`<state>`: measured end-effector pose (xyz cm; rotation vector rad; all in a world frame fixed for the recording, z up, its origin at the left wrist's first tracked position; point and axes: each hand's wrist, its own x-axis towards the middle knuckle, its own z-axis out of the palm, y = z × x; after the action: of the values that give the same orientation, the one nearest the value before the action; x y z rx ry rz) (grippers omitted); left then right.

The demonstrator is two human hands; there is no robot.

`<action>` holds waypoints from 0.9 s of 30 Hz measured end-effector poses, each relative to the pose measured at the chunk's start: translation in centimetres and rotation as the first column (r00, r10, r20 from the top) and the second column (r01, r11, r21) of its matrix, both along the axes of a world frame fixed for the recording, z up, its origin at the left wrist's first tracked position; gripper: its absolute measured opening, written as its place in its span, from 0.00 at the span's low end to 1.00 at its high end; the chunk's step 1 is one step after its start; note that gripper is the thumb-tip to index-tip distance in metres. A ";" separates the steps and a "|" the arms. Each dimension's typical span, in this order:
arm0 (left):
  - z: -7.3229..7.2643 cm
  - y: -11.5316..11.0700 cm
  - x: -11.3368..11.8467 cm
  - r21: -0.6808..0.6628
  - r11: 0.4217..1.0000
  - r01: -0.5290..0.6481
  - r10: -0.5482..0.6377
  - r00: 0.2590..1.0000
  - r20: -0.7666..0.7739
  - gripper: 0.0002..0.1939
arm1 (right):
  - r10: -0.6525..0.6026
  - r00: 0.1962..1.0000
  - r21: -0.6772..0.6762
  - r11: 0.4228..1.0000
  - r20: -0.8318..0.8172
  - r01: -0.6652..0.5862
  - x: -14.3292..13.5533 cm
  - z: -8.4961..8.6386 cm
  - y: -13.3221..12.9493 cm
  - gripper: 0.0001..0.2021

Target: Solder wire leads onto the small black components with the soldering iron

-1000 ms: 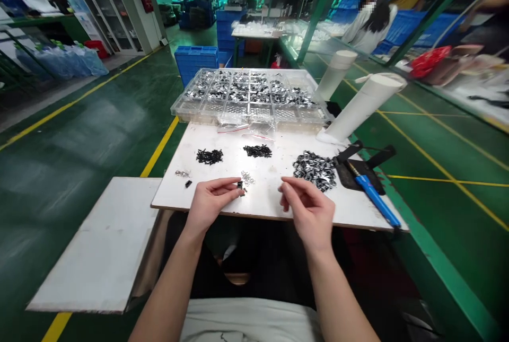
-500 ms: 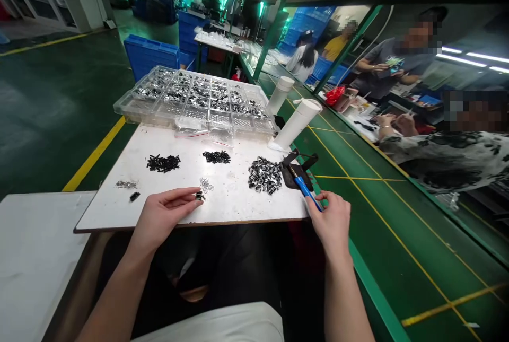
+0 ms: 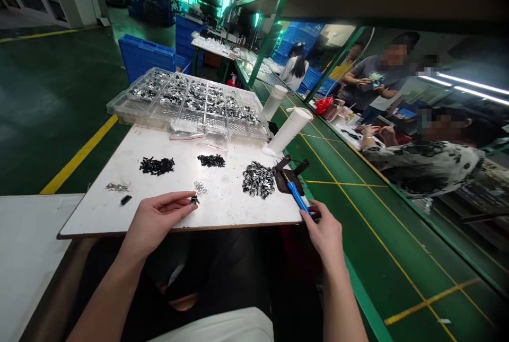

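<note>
My left hand (image 3: 153,220) pinches a small black part with a bit of metal (image 3: 194,200) between thumb and fingertips, just above the white board (image 3: 222,209). My right hand (image 3: 324,225) is closed on the rear end of a blue-handled soldering iron (image 3: 297,196). Its metal front end rests at a black stand (image 3: 288,175) by the board's right edge. A little pile of thin metal rings (image 3: 201,189) lies just beyond my left fingertips. To the left of that hand is a single black piece (image 3: 126,200).
Piles of black parts (image 3: 157,166), smaller black parts (image 3: 211,160) and shiny clips (image 3: 258,180) lie on the board. Behind stands a clear compartment tray (image 3: 191,98) of metal pieces. White cylinders (image 3: 288,130) stand by a green belt (image 3: 358,215); people sit and stand across it.
The camera view has shifted slightly, so the board and both hands sit a little further left and lower. Both hands keep the same holds.
</note>
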<state>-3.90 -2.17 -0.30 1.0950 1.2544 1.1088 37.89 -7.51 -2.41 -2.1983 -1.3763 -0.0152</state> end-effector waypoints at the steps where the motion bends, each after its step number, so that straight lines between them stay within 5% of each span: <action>1: 0.0 0.0 0.0 0.003 1.000 -0.001 0.001 1.000 0.000 0.23 | -0.002 0.999 0.004 1.000 -0.034 0.002 0.2 0.0 -0.4 0.27; 5: 0.0 0.0 0.0 0.007 1.000 0.004 -0.004 1.000 0.010 0.23 | -0.018 0.999 0.077 0.997 -0.046 0.021 0.0 0.9 -1.9 0.28; 8: 0.0 -0.1 0.0 0.015 1.000 -0.001 0.001 1.000 0.007 0.22 | -0.034 0.998 0.304 0.952 -0.049 0.047 -2.2 1.6 -3.3 0.26; 11: 0.0 -0.1 -0.1 0.025 1.000 -0.002 0.003 1.000 -0.018 0.22 | 0.005 0.904 0.453 0.867 -0.427 0.209 -5.6 0.5 -4.8 0.20; 12: 0.0 -0.1 -0.1 0.024 1.000 0.000 0.001 1.000 -0.025 0.21 | 0.079 0.769 0.376 0.901 -0.634 0.218 -6.6 -0.4 -5.3 0.21; 14: 0.0 -0.2 -0.2 0.016 1.000 0.006 -0.006 1.000 -0.031 0.22 | 0.081 0.353 0.199 0.929 -0.932 0.311 -8.0 -2.4 -5.9 0.22; 16: 0.0 -0.2 -0.2 0.009 1.000 0.012 -0.012 1.000 -0.029 0.22 | 0.050 -0.058 0.024 0.923 -0.997 0.383 -8.5 -4.1 -5.9 0.21; 18: 0.0 -0.2 -0.2 0.012 1.000 0.012 -0.011 1.000 -0.022 0.23 | 0.084 -0.248 -0.033 0.902 -0.965 0.431 -8.2 -5.0 -5.3 0.22; 20: -0.1 -0.2 -0.1 0.017 1.000 0.010 -0.009 1.000 -0.017 0.23 | 0.129 -0.220 0.009 0.880 -0.967 0.476 -7.6 -5.1 -4.2 0.25; 27: 0.1 -0.2 0.1 0.006 1.000 0.009 -0.009 1.000 -0.018 0.23 | 0.199 0.132 0.238 0.824 -0.971 0.514 -5.7 -4.4 0.2 0.35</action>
<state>-3.84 -2.33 -0.16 1.1164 1.2602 1.0984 32.22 -7.34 -6.81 -1.2228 -0.1945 0.7780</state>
